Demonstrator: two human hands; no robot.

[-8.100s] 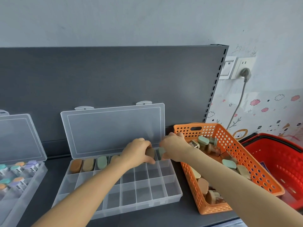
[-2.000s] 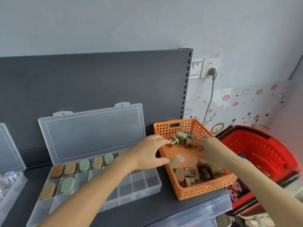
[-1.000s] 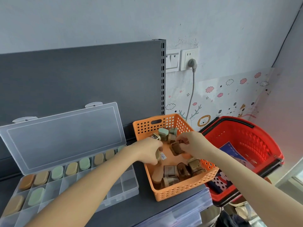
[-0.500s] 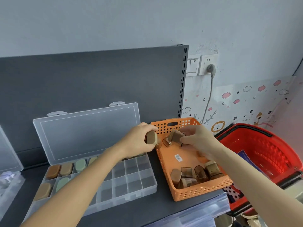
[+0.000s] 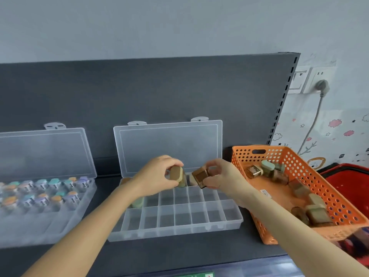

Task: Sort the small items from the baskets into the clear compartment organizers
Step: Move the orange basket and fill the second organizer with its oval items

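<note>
Two hands, half a second ago at the orange basket (image 5: 323, 188), now hover over the back row of the clear organizer (image 5: 180, 219). The left hand (image 5: 157, 175) pinches a tan-capped item (image 5: 176, 173); the right hand (image 5: 224, 177) grips a brown item (image 5: 200, 176) just beside it.

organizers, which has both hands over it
The organizer beside the orange basket: left hand holds a tan item, right hand a brown item, over its back row. The left organizer has none.

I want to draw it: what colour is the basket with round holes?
The basket is orange, clearest in the head view.
</note>
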